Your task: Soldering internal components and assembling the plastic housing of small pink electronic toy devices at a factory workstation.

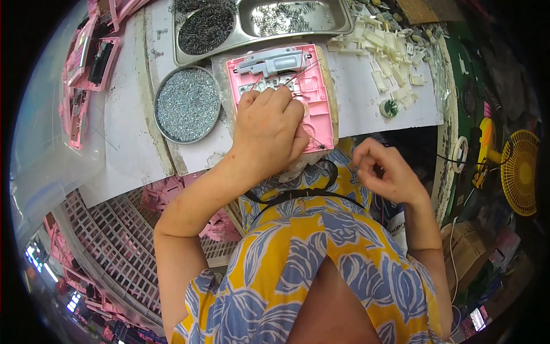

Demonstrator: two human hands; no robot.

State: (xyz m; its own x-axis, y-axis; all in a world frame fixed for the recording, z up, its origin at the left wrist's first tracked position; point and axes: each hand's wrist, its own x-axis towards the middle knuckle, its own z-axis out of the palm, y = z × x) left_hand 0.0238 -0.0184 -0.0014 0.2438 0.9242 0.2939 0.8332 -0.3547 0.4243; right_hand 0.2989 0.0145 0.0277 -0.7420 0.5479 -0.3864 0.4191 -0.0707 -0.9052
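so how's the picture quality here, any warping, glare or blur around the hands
Head view: strong fisheye warping, so the white table edges bow and the corners go black; light is even, with glare only on the steel tray; the left hand on the pink casing is sharp, while the right hand, raised off the table, is slightly soft.

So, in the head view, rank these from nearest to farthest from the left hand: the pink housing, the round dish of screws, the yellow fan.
1. Pink housing: directly under the left hand, which rests on it.
2. Round dish of screws: on the table just to the hand's left.
3. Yellow fan: far off to the right, beyond the table's edge.
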